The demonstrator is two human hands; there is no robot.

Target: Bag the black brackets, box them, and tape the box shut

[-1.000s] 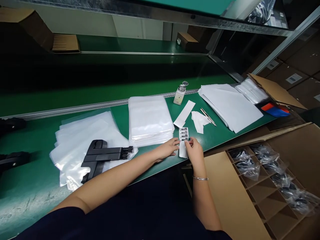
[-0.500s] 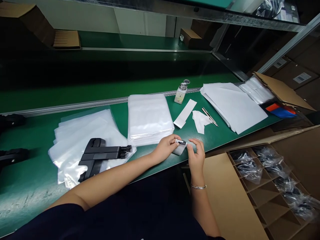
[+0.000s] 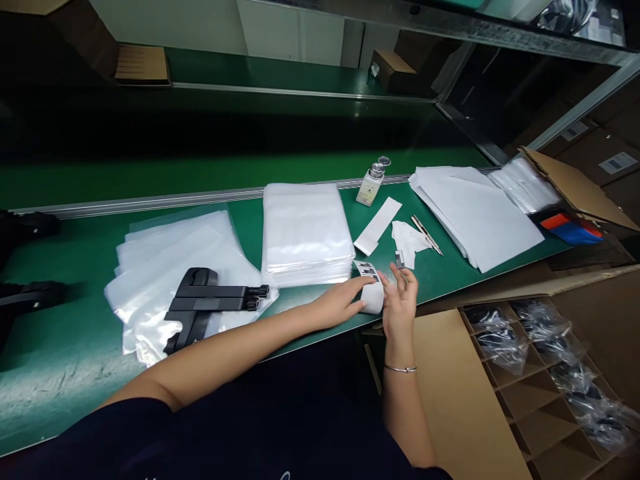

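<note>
My left hand [image 3: 341,304] pinches a curled white strip of labels [image 3: 373,298] with dark print near its top, by the bench's front edge. Close on the right, my right hand [image 3: 401,303] has its fingers bent, and a small printed label [image 3: 399,259] stands at the fingertips. The right thumb and fingers are near the strip's right side; whether they touch it I cannot tell. To the left, a black plastic part [image 3: 205,305] with two prongs lies on loose clear plastic bags [image 3: 175,247]. A neat stack of clear bags [image 3: 307,227] is just beyond my left hand.
Behind my hands are a bottle [image 3: 371,185], a folded white strip [image 3: 377,227], crumpled white paper [image 3: 409,240] and a pen-like tool [image 3: 427,235]. White sheets [image 3: 470,213] lie farther right. A divided carton [image 3: 543,407] with bagged black parts stands below the bench's right side.
A small label now sits at my right fingertips, raised off the strip. The strip in my left hand shows more of its printed face. The whole view has shifted slightly.
</note>
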